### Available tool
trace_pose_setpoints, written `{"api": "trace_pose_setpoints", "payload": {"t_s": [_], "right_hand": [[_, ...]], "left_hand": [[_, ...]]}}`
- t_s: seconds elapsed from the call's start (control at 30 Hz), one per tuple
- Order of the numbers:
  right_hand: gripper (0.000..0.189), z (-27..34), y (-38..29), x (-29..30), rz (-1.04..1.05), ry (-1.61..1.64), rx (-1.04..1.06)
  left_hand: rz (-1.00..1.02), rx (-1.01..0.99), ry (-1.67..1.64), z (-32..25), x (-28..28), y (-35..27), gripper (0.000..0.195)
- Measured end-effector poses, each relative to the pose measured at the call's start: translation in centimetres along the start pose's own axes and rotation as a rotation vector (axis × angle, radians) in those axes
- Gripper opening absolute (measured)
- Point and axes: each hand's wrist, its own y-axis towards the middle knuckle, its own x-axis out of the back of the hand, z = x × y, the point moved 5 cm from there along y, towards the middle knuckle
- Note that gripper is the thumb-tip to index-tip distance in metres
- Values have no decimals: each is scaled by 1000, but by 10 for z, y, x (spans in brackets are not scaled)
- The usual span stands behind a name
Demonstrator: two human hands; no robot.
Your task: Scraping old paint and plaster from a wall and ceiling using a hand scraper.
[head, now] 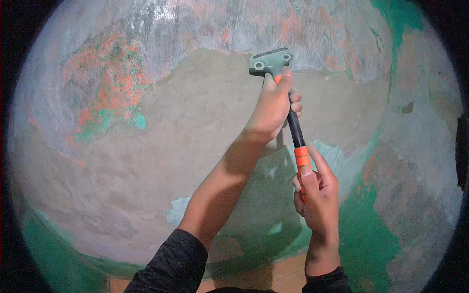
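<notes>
A long-handled scraper (296, 128) with a wide grey head and an orange and black shaft slants up in front of a wall (205, 106). My left hand (276, 100) grips the shaft just below the head, its thumb lying up along the neck. Lower down, my right hand (317, 190) holds the orange end of the handle, with the index finger stretched along it. Two round screws show on the scraper head. The head's blade edge lies at the border between bare grey-brown plaster and the paler coating above; whether it touches cannot be told.
Patches of orange and green old paint (113, 84) mark the wall at the left. Another wall face with green paint (366, 227) meets it at the right. Tiled floor (291, 269) shows at the bottom. My arms cast a shadow on the wall.
</notes>
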Motion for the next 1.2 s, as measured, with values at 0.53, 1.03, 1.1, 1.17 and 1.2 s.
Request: {"api": "trace_pose_setpoints", "payload": {"t_s": [0.53,1.03,1.1,1.17,1.2], "right_hand": [[55,-3,-3,-6,5,2,-7],[50,1,-8,-6,-32,-22,-33],[53,-3,-8,-8,-36,-23,-16],[57,-1,-7,-12,-35,-21,-1],[54,1,-8,-12,-31,7,-31]], "left_hand": [[-11,6,30,-1,5,-5,33],[12,8,20,1,4,-7,33],[18,2,31,-1,5,-7,33],[18,-6,47,-5,6,-8,33],[21,-19,59,-5,4,-9,33]]}}
